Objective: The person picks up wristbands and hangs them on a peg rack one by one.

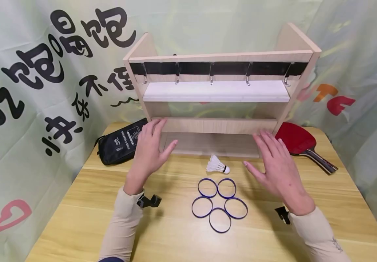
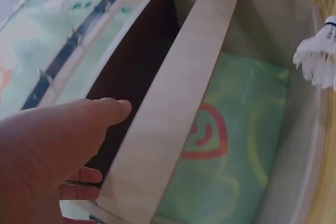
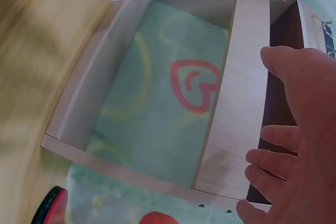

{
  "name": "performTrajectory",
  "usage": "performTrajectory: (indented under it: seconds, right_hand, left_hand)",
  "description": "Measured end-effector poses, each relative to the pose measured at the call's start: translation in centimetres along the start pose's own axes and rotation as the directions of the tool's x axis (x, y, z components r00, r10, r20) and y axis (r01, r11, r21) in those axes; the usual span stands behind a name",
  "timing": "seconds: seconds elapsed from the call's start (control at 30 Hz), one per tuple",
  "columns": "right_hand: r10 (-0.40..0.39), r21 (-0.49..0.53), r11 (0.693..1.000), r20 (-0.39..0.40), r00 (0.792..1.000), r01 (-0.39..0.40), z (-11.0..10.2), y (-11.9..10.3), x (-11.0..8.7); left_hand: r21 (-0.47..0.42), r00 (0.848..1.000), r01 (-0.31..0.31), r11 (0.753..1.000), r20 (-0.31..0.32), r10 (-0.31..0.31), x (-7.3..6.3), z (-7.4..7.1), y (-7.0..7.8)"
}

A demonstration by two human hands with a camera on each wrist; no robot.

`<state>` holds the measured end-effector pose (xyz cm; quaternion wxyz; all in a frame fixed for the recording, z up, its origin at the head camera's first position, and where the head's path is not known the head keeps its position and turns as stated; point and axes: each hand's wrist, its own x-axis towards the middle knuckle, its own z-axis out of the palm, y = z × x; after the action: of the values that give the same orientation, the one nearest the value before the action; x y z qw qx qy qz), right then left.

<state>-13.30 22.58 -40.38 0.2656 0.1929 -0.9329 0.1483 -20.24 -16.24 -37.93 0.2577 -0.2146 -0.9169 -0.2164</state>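
Observation:
My left hand (image 1: pixel 148 151) is raised at the left front of a pale wooden rack (image 1: pixel 221 126), its fingers extended and holding nothing. Opposite it, my right hand (image 1: pixel 278 165) is spread at the rack's right front, also holding nothing. Whether either hand touches the wood cannot be told. A white shuttlecock (image 1: pixel 217 165) lies on the table between the hands, just in front of the rack. Closer to me are several thin blue rings (image 1: pixel 220 220) laid flat in a cluster. Both wrist views show the rack's lower crossboard (image 2: pixel 170 103) near the fingers.
Several metal hooks (image 1: pixel 211 74) hang from a black strip (image 1: pixel 193 68) above a white shelf board (image 1: pixel 216 91). A black zipped pouch (image 1: pixel 119 143) lies left of the rack on the wooden table (image 1: pixel 175 233). To the right rests a red table tennis bat (image 1: pixel 294 138). Printed cloth surrounds the table.

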Motion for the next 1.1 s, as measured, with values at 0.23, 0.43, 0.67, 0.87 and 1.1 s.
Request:
performTrajectory:
  seconds: [0.23,0.43,0.67,0.87,1.1]
  right_hand:
    - [-0.009,0.022,1.0,0.017,1.0,0.008,1.0,-0.3,-0.6]
    - [0.023,0.047,0.999,0.078,0.997,-0.027,1.7,-0.5,-1.1]
    - [0.124,0.072,0.986,0.274,0.954,-0.149,2.4,-0.7,-1.6]
    - [0.106,0.09,0.986,0.303,0.947,-0.139,3.3,-0.7,-1.9]
    - [0.065,0.106,0.989,0.334,0.94,-0.106,4.3,-0.7,-2.1]
  left_hand:
    - [-0.049,0.994,0.05,0.998,-0.094,-0.055,0.1,0.4,-2.0]
    - [-0.1,0.976,0.127,0.987,-0.166,-0.142,0.3,0.4,-3.5]
    - [-0.207,0.939,0.228,0.951,-0.211,-0.271,0.7,0.4,-4.8]
    - [-0.261,0.938,0.234,0.937,-0.193,-0.288,0.9,0.8,-5.3]
    - [-0.299,0.943,0.208,0.931,-0.193,-0.272,1.2,1.8,-5.7]
